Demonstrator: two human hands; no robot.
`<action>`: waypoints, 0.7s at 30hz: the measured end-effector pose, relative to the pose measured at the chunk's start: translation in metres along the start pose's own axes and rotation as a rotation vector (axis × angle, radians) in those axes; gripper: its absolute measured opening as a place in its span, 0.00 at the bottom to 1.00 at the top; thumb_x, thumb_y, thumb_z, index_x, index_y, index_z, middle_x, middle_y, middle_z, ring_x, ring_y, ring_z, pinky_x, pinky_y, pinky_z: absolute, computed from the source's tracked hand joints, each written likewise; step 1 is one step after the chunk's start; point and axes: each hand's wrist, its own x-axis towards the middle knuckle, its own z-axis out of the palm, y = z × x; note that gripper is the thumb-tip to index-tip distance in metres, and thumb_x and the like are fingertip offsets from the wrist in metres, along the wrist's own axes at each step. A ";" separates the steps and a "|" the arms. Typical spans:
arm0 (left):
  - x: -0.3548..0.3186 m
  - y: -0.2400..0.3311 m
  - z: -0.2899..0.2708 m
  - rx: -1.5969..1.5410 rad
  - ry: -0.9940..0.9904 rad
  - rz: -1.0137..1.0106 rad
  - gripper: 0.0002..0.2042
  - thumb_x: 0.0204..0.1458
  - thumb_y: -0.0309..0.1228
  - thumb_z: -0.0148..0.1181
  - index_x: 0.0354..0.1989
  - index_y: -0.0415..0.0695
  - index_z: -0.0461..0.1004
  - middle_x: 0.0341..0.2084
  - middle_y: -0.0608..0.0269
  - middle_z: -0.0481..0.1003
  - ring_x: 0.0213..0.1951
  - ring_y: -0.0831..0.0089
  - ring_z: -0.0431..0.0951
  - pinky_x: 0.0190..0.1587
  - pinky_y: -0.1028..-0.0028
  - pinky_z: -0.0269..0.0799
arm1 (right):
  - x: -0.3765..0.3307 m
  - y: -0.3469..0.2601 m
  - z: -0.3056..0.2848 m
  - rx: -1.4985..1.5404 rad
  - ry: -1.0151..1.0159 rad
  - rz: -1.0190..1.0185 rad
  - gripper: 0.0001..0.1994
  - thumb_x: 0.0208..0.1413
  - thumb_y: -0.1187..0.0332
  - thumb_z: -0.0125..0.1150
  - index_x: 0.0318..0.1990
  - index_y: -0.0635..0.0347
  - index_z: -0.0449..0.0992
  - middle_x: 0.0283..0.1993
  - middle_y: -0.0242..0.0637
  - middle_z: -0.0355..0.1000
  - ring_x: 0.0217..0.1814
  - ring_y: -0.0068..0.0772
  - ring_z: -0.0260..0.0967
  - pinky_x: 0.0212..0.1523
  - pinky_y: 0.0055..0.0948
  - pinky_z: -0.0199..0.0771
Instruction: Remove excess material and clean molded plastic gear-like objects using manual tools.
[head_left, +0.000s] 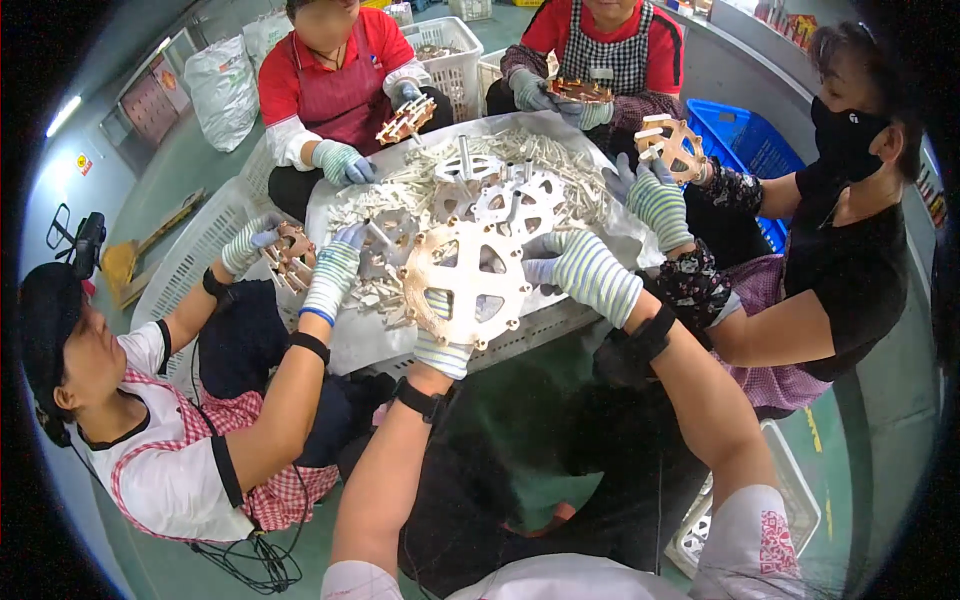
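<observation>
A round, copper-coloured metal plate with spoke-like cutouts and small knobs round its rim faces me in the middle. My left hand, in a striped glove with grey fingers, grips it from below; some fingers show through the cutouts behind it. My right hand, gloved alike, is closed at the plate's right rim, its fingertips partly hidden there. Just beyond lie silvery plates of similar shape, some with short rods standing on them. Around these is a heap of pale metal strips.
Co-workers sit round the white-covered work surface, handling similar plates close to my hands on both sides. A blue crate stands at the right, white crates behind and lower right, and white sacks at the back left.
</observation>
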 end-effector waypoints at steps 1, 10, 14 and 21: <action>0.001 0.001 -0.001 0.024 0.019 0.017 0.17 0.54 0.37 0.65 0.47 0.45 0.69 0.40 0.62 0.72 0.40 0.66 0.71 0.44 0.62 0.67 | -0.001 -0.001 -0.002 -0.003 0.017 -0.019 0.16 0.58 0.64 0.70 0.49 0.64 0.83 0.35 0.33 0.81 0.29 0.20 0.75 0.32 0.25 0.76; 0.008 -0.003 -0.014 0.304 0.155 0.198 0.24 0.52 0.38 0.67 0.55 0.45 0.68 0.48 0.61 0.72 0.48 0.63 0.71 0.53 0.60 0.66 | -0.026 -0.021 0.003 0.494 -0.072 -0.012 0.17 0.67 0.60 0.62 0.55 0.64 0.78 0.39 0.33 0.81 0.33 0.20 0.73 0.38 0.21 0.73; 0.009 0.000 -0.015 0.346 0.170 0.223 0.27 0.51 0.38 0.68 0.59 0.45 0.68 0.52 0.60 0.71 0.52 0.62 0.71 0.57 0.59 0.65 | -0.029 -0.027 0.010 0.407 -0.125 0.039 0.17 0.68 0.60 0.61 0.54 0.63 0.78 0.38 0.32 0.81 0.32 0.20 0.73 0.36 0.20 0.73; -0.002 0.001 -0.017 0.394 0.171 0.237 0.33 0.49 0.38 0.69 0.65 0.44 0.66 0.59 0.59 0.71 0.58 0.59 0.71 0.63 0.57 0.64 | -0.022 -0.019 0.017 0.393 -0.187 0.058 0.19 0.67 0.58 0.61 0.56 0.63 0.77 0.36 0.31 0.81 0.32 0.18 0.73 0.32 0.20 0.72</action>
